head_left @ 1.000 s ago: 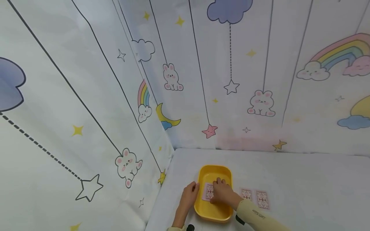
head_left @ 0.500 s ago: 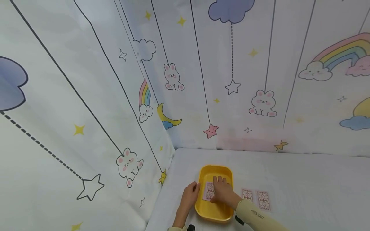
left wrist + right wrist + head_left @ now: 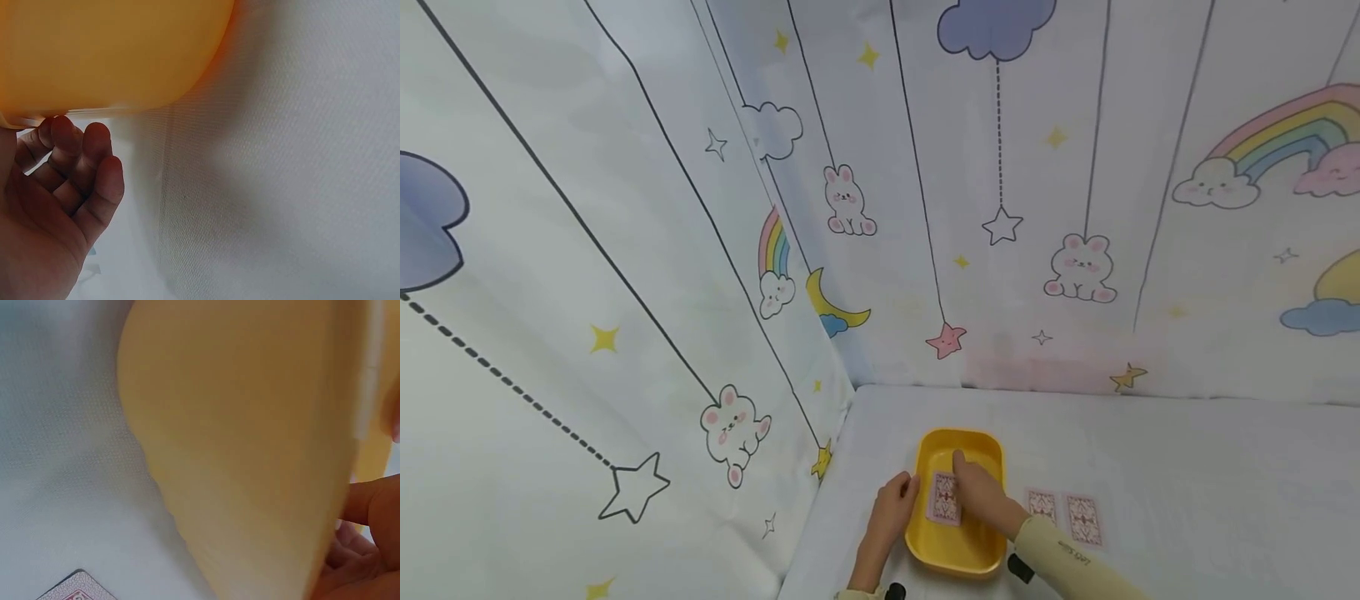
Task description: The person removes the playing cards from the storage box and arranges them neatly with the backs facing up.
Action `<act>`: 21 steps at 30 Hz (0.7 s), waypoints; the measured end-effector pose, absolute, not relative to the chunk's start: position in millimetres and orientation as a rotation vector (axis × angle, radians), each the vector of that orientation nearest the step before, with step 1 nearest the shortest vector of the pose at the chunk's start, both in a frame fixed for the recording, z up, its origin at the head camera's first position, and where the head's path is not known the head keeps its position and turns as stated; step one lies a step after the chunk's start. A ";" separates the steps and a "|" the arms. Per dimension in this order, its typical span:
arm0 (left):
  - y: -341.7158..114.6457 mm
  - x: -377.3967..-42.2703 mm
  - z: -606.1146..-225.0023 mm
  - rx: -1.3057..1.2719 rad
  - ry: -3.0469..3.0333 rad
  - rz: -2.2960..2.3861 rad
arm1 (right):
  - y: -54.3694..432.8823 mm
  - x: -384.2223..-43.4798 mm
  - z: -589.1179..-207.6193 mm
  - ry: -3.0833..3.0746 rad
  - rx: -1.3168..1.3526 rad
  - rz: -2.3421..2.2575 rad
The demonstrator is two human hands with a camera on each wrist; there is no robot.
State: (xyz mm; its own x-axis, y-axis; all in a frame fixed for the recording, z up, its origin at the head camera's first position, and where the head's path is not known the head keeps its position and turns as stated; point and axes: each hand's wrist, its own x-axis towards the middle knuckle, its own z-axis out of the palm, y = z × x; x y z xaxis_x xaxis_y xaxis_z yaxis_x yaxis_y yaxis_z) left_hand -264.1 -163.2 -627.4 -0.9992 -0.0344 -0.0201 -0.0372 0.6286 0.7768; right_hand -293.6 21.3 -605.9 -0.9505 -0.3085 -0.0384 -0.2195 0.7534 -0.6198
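Note:
A yellow tray (image 3: 955,560) stands on the white table. My left hand (image 3: 895,505) holds its left rim; in the left wrist view its curled fingers (image 3: 97,140) meet the tray's edge. Inside the tray is a small pile of playing cards (image 3: 943,500), showing red-and-white patterned backs. My right hand (image 3: 981,493) is in the tray and grips the pile at its right side, hiding that edge. In the right wrist view the tray wall (image 3: 250,425) hides most of the work, and curled fingers (image 3: 350,553) show behind it.
Two more playing cards lie face down right of the tray, one nearer (image 3: 1042,507) and one farther right (image 3: 1084,521). White cloth walls (image 3: 1037,283) printed with bunnies, stars and clouds rise at the left and back of the table.
My right hand, earlier spread over the right part of the pile, has drawn its fingers in and turned at the pile's right side, uncovering more of the top card. My left hand stays at the rim.

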 end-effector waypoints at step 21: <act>-164.5 -263.8 -629.9 -0.043 2.834 1.359 | 58.9 -280.1 -576.2 2.563 -0.325 -1.422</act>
State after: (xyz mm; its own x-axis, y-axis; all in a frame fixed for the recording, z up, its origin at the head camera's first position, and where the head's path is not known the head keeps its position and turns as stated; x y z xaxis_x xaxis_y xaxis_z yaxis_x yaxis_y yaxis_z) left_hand -263.8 -164.5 -629.9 -0.9996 -0.0253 -0.0105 -0.0240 0.6258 0.7796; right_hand -280.1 58.9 -576.2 -0.9573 -0.2825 -0.0612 -0.0976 0.5152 -0.8515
